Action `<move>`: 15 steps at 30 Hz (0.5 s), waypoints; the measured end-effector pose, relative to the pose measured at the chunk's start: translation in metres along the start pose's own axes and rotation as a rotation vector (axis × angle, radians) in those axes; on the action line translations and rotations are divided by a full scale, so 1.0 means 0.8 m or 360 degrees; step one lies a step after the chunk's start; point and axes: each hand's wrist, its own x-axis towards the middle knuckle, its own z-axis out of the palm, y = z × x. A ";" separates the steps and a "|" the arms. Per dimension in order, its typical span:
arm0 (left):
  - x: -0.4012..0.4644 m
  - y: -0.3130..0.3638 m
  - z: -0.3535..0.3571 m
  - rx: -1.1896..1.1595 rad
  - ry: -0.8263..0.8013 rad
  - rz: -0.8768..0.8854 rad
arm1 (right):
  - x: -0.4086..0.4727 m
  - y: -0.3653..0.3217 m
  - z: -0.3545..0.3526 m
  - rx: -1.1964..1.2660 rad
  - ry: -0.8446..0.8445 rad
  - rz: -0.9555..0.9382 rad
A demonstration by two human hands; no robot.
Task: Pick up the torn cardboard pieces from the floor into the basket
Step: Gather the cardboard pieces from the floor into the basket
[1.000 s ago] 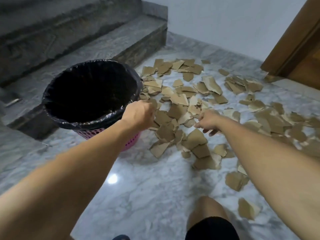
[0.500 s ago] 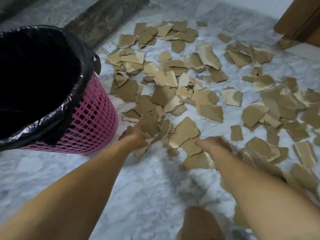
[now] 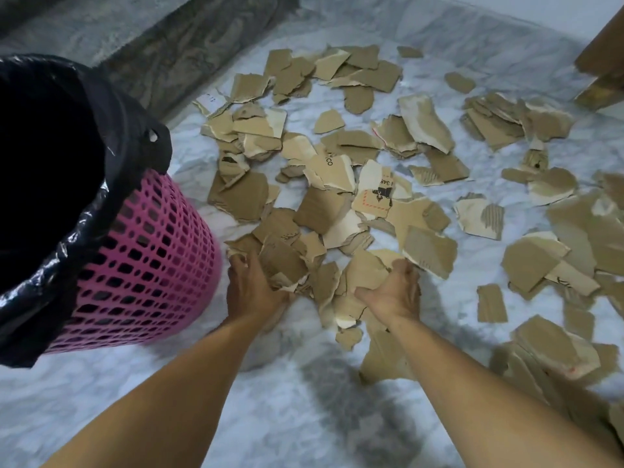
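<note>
Several torn brown cardboard pieces (image 3: 427,246) lie scattered over the marble floor, from the middle to the right edge. A pink mesh basket (image 3: 152,265) lined with a black bag (image 3: 60,170) stands at the left, its mouth open and dark inside. My left hand (image 3: 251,288) is down on the near edge of the pile right beside the basket, fingers curled into the pieces. My right hand (image 3: 393,292) grips pieces a little to the right, thumb pointing at the left hand. A small heap of pieces (image 3: 324,285) sits between both hands.
A grey stone step (image 3: 189,45) runs behind the basket at the upper left. A wooden door frame (image 3: 604,55) stands at the upper right corner, against a white wall. Bare marble floor (image 3: 270,400) lies under my forearms.
The view has dropped closer to the floor. Both hands have gone from hovering over the pile down into it and drawn toward each other, bunching pieces between them.
</note>
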 end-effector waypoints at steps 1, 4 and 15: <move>0.008 0.000 -0.003 0.0085 0.0014 0.0039 | 0.004 -0.004 -0.002 -0.0030 -0.0025 -0.0037; 0.040 -0.001 -0.012 0.0129 -0.0132 0.0043 | 0.023 -0.020 -0.012 -0.0132 -0.0154 -0.0163; 0.077 0.015 -0.005 0.0515 -0.0301 0.0028 | 0.138 -0.101 -0.069 -0.0937 -0.0083 -0.0730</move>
